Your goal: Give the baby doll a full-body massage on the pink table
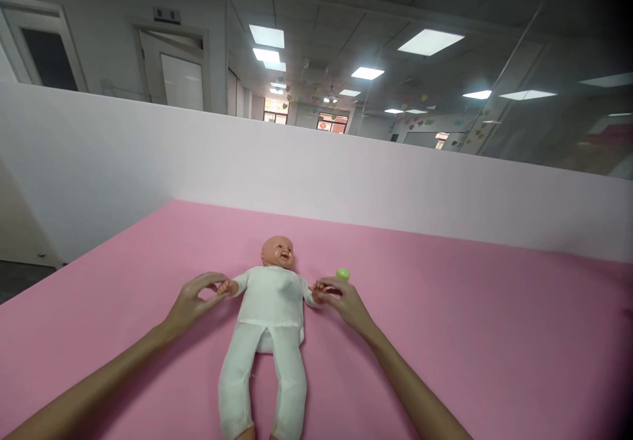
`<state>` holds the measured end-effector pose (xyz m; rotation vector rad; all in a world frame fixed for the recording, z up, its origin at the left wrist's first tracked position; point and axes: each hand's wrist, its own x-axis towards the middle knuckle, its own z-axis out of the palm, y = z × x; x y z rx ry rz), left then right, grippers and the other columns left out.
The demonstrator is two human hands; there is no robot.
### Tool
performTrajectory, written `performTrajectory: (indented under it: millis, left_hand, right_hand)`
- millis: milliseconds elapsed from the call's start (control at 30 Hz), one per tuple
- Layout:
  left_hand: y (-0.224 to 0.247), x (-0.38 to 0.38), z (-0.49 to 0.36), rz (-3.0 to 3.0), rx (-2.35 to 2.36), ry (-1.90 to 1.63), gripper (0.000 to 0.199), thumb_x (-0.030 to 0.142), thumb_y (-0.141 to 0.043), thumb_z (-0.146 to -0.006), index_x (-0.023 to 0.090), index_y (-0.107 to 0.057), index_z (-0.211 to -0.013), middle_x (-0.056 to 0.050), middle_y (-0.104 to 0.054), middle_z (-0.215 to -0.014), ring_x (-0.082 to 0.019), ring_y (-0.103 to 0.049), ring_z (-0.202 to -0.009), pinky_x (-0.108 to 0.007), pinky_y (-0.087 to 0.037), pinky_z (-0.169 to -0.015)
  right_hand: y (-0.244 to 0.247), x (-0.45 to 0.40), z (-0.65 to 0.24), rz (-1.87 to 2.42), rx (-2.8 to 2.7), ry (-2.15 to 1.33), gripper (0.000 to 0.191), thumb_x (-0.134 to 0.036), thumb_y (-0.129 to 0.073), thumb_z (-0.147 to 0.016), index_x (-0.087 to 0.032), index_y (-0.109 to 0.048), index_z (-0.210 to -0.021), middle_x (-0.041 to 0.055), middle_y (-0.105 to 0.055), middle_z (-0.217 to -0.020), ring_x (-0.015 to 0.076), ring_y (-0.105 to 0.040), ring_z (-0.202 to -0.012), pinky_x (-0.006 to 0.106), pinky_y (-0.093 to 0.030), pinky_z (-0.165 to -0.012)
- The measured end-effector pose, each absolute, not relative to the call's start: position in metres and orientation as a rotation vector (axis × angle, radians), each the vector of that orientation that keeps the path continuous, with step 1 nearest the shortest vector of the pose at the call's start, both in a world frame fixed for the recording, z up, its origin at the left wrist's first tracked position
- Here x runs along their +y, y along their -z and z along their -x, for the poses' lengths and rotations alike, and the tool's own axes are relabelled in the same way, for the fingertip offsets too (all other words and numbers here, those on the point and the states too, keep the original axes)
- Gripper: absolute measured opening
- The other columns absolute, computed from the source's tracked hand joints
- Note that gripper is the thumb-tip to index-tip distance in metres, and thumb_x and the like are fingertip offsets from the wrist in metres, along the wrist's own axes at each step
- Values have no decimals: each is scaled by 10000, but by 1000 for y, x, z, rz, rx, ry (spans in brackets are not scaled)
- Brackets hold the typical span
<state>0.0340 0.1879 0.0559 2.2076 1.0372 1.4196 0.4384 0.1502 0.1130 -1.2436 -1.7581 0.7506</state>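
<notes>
A baby doll (271, 298) in a white cloth top and trousers lies on its back on the pink table surface (445, 334), head toward the far side. My left hand (198, 298) is closed about the doll's hand on the left, thumb and fingers pinching it. On the other side, my right hand (345, 301) has its thumb and fingers around the doll's other hand. Both doll arms reach outward from its body. The doll's feet run out of view at the bottom edge.
A small light-green object (343, 274) sits just beyond my right hand, partly hidden by it. A white panel (316, 173) rises along the table's far side, with glass above it. Doors (180, 74) stand in the wall at the back left.
</notes>
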Motion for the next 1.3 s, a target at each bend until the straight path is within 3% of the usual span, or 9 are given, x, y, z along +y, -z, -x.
performTrajectory:
  millis: [167,300,467,567,767,933,1133,1200,1300]
  left_hand:
    - [-37,162,-25,-2891,549,-1174,237,104,-563,-988,237,-689,-1138,-65,-779,-1069,-177,-748,-943,-271,-603,-806]
    - [-34,160,-28,-3021,408,-1194,262,145,-587,-983,264,-692,-1192,-92,-769,-1150,-208,-751,-1014,-293,-622,-823]
    - [-38,169,-37,-2614,754,-1380,207,268,-559,-1015,252,-719,-1145,-87,-777,-1083,-201,-752,-947,-301,-619,-823]
    - [-51,185,-54,-2181,1042,-1576,211,352,-619,-980,238,-735,-1114,-86,-774,-1087,-224,-738,-949,-337,-611,-823]
    - [-74,259,-103,-1596,1186,-1669,387,524,-713,-866,204,-770,-1075,-91,-786,-1055,-259,-725,-971,-350,-580,-806]
    - [-60,321,-119,-1409,1315,-1495,403,548,-722,-803,174,-789,-935,-108,-801,-999,-262,-734,-923,-343,-549,-808]
    - [-33,349,-113,-1382,1555,-1159,278,447,-795,-675,183,-742,-603,-113,-758,-674,-294,-710,-712,-354,-488,-628]
    - [-34,350,-114,-1384,1552,-1161,258,430,-810,-658,184,-751,-610,-118,-764,-688,-302,-717,-739,-352,-491,-632]
    - [-47,342,-113,-1403,1431,-1227,344,500,-793,-706,167,-802,-793,-123,-806,-876,-287,-737,-844,-332,-530,-687]
  right_hand:
    - [-84,104,-440,1152,-2152,-532,196,-291,-564,-1010,-274,-751,-1064,52,-747,-1115,234,-664,-1057,371,-511,-949]
    - [-55,96,-432,1082,-2318,-272,281,-245,-476,-1049,-275,-755,-1049,66,-746,-1096,237,-662,-1034,378,-519,-890]
    - [-67,115,-429,1084,-2198,-338,288,-278,-467,-1049,-279,-746,-1121,77,-738,-1158,244,-648,-1082,397,-509,-941]
    - [-85,140,-423,1160,-1923,-440,268,-379,-522,-1023,-258,-757,-1064,78,-759,-1112,247,-674,-1026,391,-520,-931]
    - [-89,222,-393,1232,-1450,-518,367,-501,-627,-903,-200,-796,-1027,108,-796,-1082,269,-721,-1003,365,-544,-887]
    - [-67,276,-388,1454,-1209,-645,380,-498,-623,-834,-154,-771,-768,114,-807,-870,266,-734,-869,318,-550,-754]
    - [-49,290,-397,1597,-1208,-730,318,-418,-705,-734,-188,-635,-526,49,-670,-532,215,-663,-626,263,-449,-540]
    - [-51,289,-397,1607,-1226,-734,325,-425,-700,-735,-185,-628,-527,29,-635,-505,204,-641,-611,260,-431,-533]
    - [-62,283,-398,1564,-1274,-738,358,-484,-675,-765,-165,-679,-605,42,-680,-586,206,-645,-663,269,-451,-567]
